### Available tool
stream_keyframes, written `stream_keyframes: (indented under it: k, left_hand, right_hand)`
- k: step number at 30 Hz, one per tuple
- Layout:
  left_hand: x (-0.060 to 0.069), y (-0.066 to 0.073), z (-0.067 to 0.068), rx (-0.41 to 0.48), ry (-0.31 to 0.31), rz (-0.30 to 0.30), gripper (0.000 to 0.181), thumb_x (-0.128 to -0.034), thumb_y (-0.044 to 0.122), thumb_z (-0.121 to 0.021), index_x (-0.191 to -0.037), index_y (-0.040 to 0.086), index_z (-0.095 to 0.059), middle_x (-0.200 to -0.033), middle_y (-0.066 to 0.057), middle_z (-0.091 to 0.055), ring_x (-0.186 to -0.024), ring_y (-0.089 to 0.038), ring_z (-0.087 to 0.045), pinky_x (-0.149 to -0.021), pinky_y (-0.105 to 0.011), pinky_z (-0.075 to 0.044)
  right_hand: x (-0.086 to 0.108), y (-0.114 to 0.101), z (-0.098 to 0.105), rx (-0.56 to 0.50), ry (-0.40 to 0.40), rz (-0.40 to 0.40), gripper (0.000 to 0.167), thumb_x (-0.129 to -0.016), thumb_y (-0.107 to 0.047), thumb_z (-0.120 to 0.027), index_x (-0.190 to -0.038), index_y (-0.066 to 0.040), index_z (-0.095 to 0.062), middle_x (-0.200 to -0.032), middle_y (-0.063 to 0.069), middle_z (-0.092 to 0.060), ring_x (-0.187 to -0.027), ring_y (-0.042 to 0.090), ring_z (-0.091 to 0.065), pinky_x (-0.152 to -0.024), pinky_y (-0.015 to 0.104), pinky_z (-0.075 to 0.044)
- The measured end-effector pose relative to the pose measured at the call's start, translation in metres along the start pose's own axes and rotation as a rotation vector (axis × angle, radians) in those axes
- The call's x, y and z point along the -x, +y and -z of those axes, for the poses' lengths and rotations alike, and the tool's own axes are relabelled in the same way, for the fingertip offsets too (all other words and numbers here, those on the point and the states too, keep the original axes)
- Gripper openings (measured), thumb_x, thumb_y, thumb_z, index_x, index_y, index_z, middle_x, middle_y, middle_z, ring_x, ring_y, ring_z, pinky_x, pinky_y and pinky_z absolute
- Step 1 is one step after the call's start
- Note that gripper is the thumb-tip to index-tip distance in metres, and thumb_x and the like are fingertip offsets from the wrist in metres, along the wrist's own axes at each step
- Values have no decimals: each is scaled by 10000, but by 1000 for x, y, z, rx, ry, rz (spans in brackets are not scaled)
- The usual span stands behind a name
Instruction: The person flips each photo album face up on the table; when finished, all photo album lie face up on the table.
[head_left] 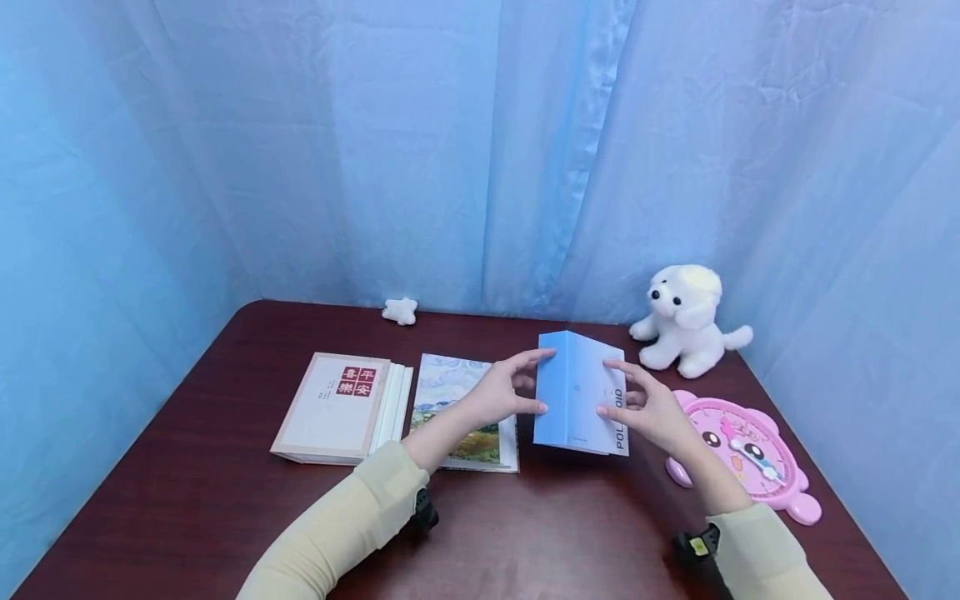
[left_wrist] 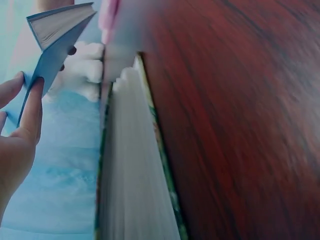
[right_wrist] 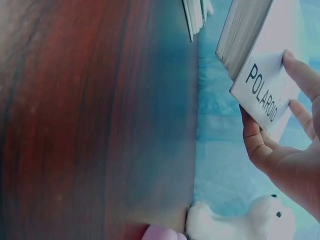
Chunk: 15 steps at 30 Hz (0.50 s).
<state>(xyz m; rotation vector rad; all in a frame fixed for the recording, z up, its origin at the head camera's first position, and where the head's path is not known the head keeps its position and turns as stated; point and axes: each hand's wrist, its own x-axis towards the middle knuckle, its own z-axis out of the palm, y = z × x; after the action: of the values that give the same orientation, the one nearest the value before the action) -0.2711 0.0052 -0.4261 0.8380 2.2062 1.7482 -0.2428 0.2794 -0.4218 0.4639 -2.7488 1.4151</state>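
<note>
Both hands hold a blue-and-white photo album [head_left: 588, 400] marked POLAROID, tilted up with its cover outward and its spine fold showing. My left hand [head_left: 504, 385] pinches the blue flap on its left side; the left wrist view shows the fingers [left_wrist: 32, 110] on both faces of that flap. On the other side, my right hand [head_left: 654, 410] grips the white edge near the lettering, thumb and fingers on opposite faces. The page block [right_wrist: 245, 35] is visible between the covers. In both wrist views the album appears raised off the table.
Left of the album lie a painted-cover album [head_left: 476, 442], partly behind my left forearm, and a cream album [head_left: 337, 417] with red squares. A white plush dog [head_left: 686, 321] and pink clock [head_left: 742, 450] are at right. A small white plush piece [head_left: 401, 311] sits at the back edge.
</note>
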Motion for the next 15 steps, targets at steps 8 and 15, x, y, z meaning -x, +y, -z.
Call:
stream_keyframes:
  k: [8, 15]
  left_hand:
    - [5, -5, -5, -240, -30, 34, 830, -762, 93, -788, -1450, 264, -357, -1196, -80, -521, -934, -185, -619, -728, -220, -514]
    - [6, -11, -3, -404, -69, 7, 853, -754, 219, -808, -1458, 239, -327, -1167, -55, -532, -1065, -246, -549, -862, -305, -482]
  right_hand:
    - [-1, 12, -4, -6, -68, -39, 746, -789, -278, -774, -1432, -172, -409, -1185, 209, -593, -950, 274, -652, -673, 261, -548]
    - [0, 12, -6, -12, -97, -34, 747, -779, -194, -784, -1422, -92, -418, -1097, 232, -629, -875, 255, -668, -622, 286, -549]
